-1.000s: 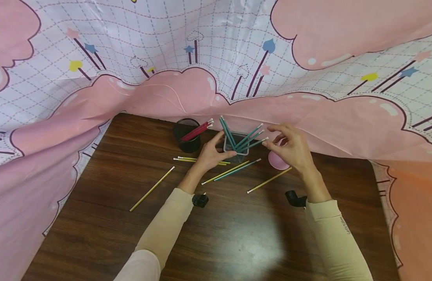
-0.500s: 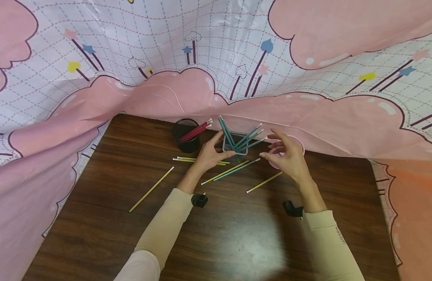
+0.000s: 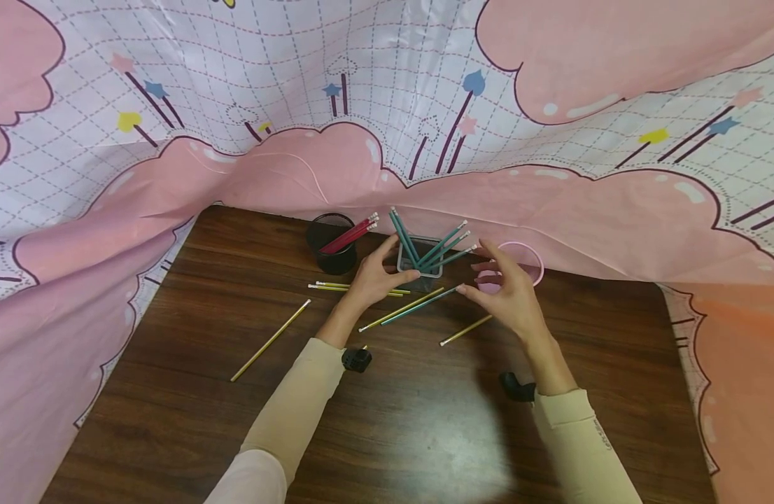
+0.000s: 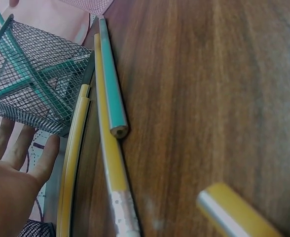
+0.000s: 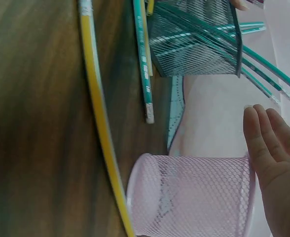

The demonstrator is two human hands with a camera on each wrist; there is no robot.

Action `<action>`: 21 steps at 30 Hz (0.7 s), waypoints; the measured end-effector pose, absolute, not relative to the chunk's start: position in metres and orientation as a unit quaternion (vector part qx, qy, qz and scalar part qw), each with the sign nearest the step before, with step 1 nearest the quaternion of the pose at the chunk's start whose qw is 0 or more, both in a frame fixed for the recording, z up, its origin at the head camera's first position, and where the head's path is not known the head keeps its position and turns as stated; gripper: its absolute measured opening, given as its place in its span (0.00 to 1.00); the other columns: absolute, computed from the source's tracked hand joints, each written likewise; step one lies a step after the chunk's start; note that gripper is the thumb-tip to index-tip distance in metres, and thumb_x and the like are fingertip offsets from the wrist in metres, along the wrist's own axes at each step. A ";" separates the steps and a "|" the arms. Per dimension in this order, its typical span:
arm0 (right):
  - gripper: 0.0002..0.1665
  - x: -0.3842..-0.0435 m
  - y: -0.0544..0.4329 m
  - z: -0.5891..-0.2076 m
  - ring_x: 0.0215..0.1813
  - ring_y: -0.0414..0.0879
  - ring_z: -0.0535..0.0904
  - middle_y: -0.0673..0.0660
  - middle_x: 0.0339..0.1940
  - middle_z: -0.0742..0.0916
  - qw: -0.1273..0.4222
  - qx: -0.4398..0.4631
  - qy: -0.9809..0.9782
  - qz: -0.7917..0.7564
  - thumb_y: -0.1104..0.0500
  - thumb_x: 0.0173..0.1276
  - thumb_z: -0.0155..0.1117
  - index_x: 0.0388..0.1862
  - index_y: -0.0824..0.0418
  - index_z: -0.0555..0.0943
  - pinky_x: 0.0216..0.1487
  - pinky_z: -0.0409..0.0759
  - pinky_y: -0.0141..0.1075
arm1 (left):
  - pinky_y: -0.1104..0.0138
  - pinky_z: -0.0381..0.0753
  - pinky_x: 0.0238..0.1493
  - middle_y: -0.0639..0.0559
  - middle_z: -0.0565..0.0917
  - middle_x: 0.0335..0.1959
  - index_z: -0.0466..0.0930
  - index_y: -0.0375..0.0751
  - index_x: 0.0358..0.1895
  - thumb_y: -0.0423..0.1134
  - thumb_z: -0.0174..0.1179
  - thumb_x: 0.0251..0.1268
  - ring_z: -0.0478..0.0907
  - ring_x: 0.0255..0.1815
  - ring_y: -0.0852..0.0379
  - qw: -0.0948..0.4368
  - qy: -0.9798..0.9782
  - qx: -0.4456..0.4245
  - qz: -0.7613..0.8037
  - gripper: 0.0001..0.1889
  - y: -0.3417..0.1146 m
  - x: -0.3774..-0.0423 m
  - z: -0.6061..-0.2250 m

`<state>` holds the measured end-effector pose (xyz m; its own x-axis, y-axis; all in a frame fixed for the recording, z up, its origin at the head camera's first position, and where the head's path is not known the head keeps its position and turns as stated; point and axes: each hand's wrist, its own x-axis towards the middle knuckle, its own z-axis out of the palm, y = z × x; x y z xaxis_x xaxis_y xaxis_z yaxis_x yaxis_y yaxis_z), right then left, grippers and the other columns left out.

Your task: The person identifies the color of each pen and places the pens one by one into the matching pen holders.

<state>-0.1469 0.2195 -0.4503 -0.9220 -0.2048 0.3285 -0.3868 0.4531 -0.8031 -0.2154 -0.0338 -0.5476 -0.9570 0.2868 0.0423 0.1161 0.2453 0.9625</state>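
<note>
My left hand [image 3: 369,280] grips a dark mesh pencil holder [image 3: 433,275] at its left side and front, thumb at the rim. Several teal pencils [image 3: 446,243] stand slanted in it, eraser ends up. My right hand [image 3: 511,294] hovers to the right with fingers spread and nothing between them. In the head view its thumb overlaps the eraser end of a teal pencil [image 3: 418,305] lying on the table; the right wrist view shows the hand apart from it. Beside that pencil lies a yellow pencil [image 4: 108,148]. Behind the right hand stands a pink mesh cup [image 5: 199,197].
A black mesh cup [image 3: 336,262] with several red pencils [image 3: 349,236] stands left of the holder. More yellow pencils lie on the wooden table [image 3: 425,420], one far left [image 3: 270,341] and one near the right hand [image 3: 462,332]. A patterned cloth [image 3: 267,168] hangs along the back.
My right hand has moved from the teal pencils in the holder down and left toward the teal pencil on the table, uncovering more of the pink cup. The left hand stays at the holder.
</note>
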 end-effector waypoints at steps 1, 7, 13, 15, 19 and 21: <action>0.51 -0.146 0.219 -0.452 0.50 0.60 0.82 0.70 0.59 0.81 0.088 0.172 -0.847 0.495 0.71 0.50 0.80 0.72 0.69 0.66 0.51 0.84 0.46 | 0.57 0.76 0.63 0.49 0.71 0.70 0.58 0.54 0.78 0.48 0.74 0.57 0.68 0.70 0.53 0.071 0.785 0.128 0.601 0.46 -0.034 -0.215 -0.548; 0.50 -0.141 0.217 -0.468 0.49 0.56 0.83 0.67 0.60 0.81 0.068 0.157 -0.848 0.502 0.70 0.51 0.80 0.73 0.67 0.66 0.48 0.84 0.49 | 0.57 0.76 0.63 0.49 0.71 0.70 0.58 0.55 0.78 0.49 0.74 0.57 0.68 0.70 0.53 0.069 0.784 0.131 0.603 0.46 -0.034 -0.216 -0.549; 0.50 -0.148 0.225 -0.507 0.47 0.52 0.83 0.66 0.60 0.81 0.077 0.166 -0.850 0.495 0.68 0.49 0.82 0.72 0.62 0.70 0.46 0.85 0.49 | 0.57 0.76 0.62 0.49 0.70 0.71 0.57 0.56 0.78 0.49 0.73 0.57 0.68 0.70 0.52 0.072 0.783 0.131 0.604 0.46 -0.034 -0.216 -0.549; 0.49 -0.151 0.228 -0.517 0.47 0.56 0.83 0.66 0.59 0.82 0.082 0.170 -0.849 0.494 0.68 0.49 0.82 0.71 0.60 0.71 0.46 0.84 0.52 | 0.57 0.77 0.62 0.49 0.70 0.71 0.57 0.58 0.78 0.50 0.73 0.57 0.68 0.70 0.51 0.072 0.784 0.132 0.603 0.46 -0.034 -0.216 -0.550; 0.48 -0.154 0.232 -0.527 0.42 0.60 0.84 0.65 0.52 0.84 0.090 0.172 -0.855 0.480 0.65 0.49 0.83 0.70 0.60 0.72 0.42 0.85 0.49 | 0.57 0.77 0.62 0.49 0.71 0.70 0.57 0.58 0.78 0.50 0.73 0.57 0.69 0.69 0.52 0.070 0.784 0.133 0.603 0.46 -0.033 -0.216 -0.550; 0.47 -0.155 0.233 -0.530 0.38 0.55 0.85 0.64 0.44 0.86 0.094 0.174 -0.863 0.466 0.64 0.49 0.83 0.69 0.61 0.73 0.37 0.84 0.41 | 0.57 0.77 0.61 0.49 0.71 0.70 0.58 0.57 0.78 0.49 0.73 0.57 0.69 0.69 0.52 0.069 0.783 0.132 0.604 0.46 -0.033 -0.216 -0.551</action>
